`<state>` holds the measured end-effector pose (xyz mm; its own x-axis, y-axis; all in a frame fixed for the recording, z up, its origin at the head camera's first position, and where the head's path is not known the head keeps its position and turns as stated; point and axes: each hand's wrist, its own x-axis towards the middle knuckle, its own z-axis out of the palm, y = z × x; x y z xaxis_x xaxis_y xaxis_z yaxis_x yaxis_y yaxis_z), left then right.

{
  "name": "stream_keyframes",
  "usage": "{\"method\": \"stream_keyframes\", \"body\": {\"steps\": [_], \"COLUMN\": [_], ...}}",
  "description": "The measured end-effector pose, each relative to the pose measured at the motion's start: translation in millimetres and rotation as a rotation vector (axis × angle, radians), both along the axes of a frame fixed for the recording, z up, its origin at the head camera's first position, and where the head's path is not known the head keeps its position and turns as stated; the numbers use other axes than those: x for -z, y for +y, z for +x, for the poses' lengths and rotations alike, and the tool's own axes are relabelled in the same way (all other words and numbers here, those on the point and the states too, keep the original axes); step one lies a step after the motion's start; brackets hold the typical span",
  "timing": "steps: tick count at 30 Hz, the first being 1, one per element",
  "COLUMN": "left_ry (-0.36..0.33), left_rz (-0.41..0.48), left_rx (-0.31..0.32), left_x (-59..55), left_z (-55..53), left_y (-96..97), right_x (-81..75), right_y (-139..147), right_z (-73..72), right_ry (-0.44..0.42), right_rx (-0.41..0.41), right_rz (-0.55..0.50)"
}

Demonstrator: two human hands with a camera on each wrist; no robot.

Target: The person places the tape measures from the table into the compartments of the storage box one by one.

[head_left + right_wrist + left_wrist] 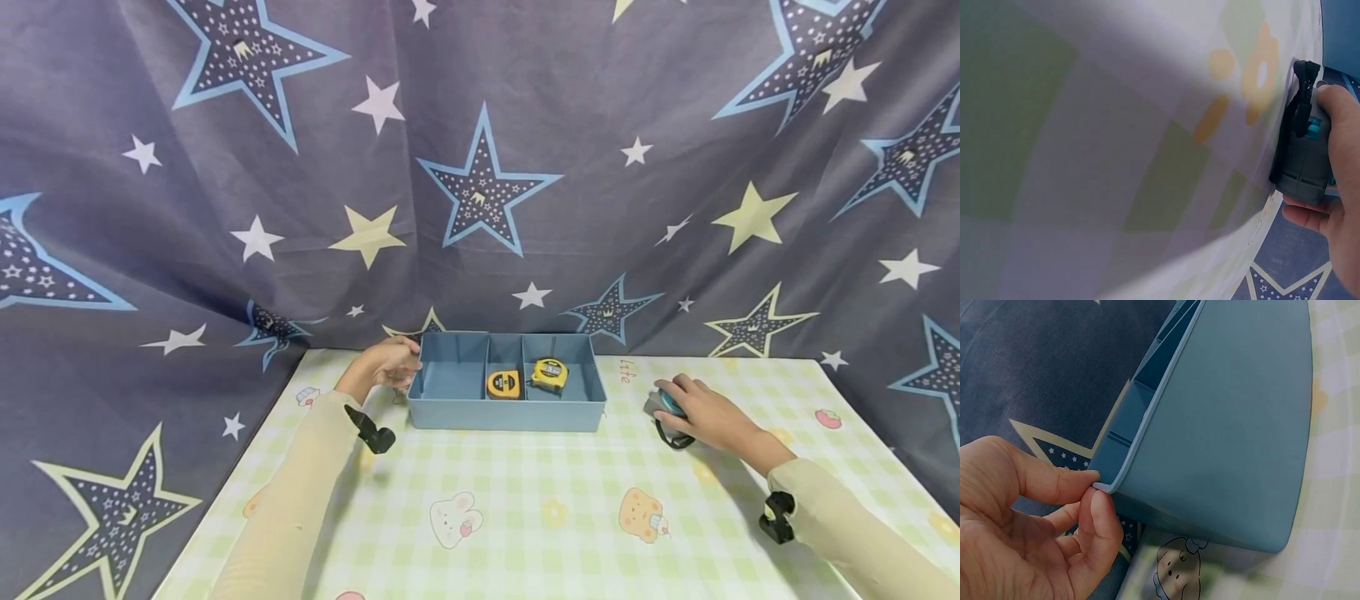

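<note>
A blue divided storage box (506, 415) stands at the back of the table. My left hand (390, 362) pinches its left rim between thumb and index finger, and the left wrist view shows this grip at a corner of the box (1229, 425). Inside lie an orange-yellow tape measure (503, 385) in the narrow middle compartment and a yellow tape measure (551, 374) in the right one. Off to the right of the box, my right hand (712, 417) grips a grey and teal tape measure (1307, 156) with a black strap (1304, 94), low at the tabletop.
A green-and-white checked cloth (540, 467) with cartoon prints covers the table. Right behind the box hangs a dark star-patterned curtain (540, 217), which also runs along both sides. The box's left compartment (453, 367) shows its bare floor.
</note>
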<state>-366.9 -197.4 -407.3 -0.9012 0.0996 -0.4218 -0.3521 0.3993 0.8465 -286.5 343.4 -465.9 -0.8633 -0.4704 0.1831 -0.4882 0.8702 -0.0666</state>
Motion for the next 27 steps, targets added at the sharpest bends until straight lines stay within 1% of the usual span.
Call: {"method": "stream_keyframes", "body": {"steps": [14, 27], "left_ry": [-0.003, -0.006], "left_rz": [-0.006, -0.003], "left_rx": [0.000, 0.003], "left_x": [0.4, 0.9], "left_z": [-1.0, -1.2], "left_y": [-0.2, 0.1], "right_x": [-1.6, 1.6], "right_y": [-1.1, -0.2], "right_z": [-0.2, -2.9], "right_ry": [0.007, 0.021], "right_rx": [-0.002, -0.006], "right_rz": [0.005, 0.009]}}
